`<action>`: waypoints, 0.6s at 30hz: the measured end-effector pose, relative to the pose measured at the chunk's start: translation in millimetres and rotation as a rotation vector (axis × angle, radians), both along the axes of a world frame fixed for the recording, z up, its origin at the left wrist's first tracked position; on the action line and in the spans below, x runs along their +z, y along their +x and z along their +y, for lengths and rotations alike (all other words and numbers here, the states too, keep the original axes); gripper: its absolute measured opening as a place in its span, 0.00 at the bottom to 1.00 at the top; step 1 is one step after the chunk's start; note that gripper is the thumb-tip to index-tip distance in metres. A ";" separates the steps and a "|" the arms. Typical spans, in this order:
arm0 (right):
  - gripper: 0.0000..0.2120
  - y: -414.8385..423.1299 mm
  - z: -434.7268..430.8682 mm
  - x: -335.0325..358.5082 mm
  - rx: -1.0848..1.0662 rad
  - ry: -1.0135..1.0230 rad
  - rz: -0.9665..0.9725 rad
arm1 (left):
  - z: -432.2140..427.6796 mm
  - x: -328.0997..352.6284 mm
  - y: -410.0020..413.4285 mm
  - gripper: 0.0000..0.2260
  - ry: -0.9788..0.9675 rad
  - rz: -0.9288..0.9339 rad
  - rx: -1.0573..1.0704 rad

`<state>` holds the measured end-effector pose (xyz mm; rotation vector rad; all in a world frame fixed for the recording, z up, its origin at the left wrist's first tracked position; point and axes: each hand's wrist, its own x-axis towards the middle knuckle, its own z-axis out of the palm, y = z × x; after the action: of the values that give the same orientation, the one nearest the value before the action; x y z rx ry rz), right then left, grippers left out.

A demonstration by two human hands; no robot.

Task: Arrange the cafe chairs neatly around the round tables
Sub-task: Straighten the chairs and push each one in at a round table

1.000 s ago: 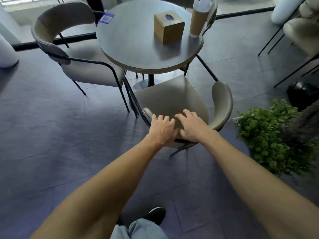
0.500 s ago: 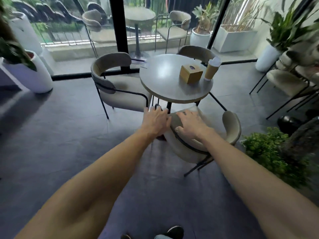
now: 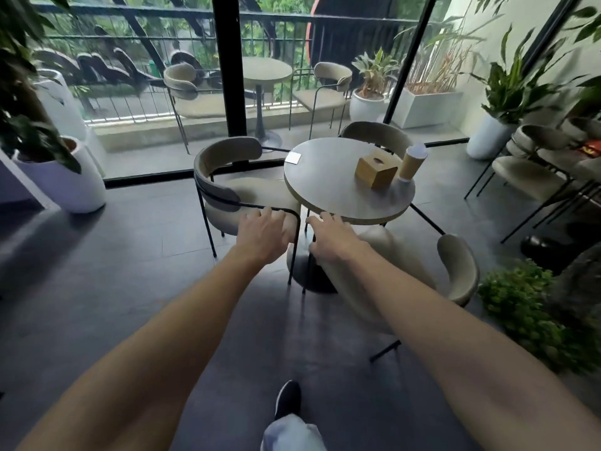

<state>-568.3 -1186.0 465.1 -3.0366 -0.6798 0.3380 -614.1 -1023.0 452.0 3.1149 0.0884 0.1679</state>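
Both hands reach forward palm down, fingers loosely spread, gripping nothing. The left hand (image 3: 263, 237) is over the side chair's (image 3: 257, 193) front rail. The right hand (image 3: 331, 240) is at the left end of the near chair's (image 3: 458, 268) backrest, contact unclear. That backrest runs left to right under the right forearm, and its seat points away, under the round worktop (image 3: 328, 190).

No writing is legible anywhere. A small white card (image 3: 293, 157) at the far left edge of the round table (image 3: 325, 196) looks blank, and yellow marks on a red object (image 3: 590, 148) at far right are too blurred to read.
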 end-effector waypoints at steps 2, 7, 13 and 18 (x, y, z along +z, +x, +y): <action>0.29 22.0 17.5 -3.2 -0.007 0.009 -0.005 | 15.3 -6.9 21.1 0.18 -0.007 0.018 -0.002; 0.29 83.1 53.8 -23.8 -0.075 0.020 0.040 | 41.8 -12.7 83.1 0.20 -0.003 0.065 -0.088; 0.25 156.3 90.5 -40.1 -0.223 0.046 0.116 | 107.3 0.2 163.9 0.21 -0.009 0.062 -0.153; 0.26 191.4 133.2 -44.2 -0.283 0.040 0.142 | 165.0 -5.7 207.0 0.22 -0.015 0.086 -0.201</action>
<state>-376.9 -1052.7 420.9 -2.9759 -0.2409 0.5166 -407.1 -857.9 446.4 3.0893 -0.2196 0.0288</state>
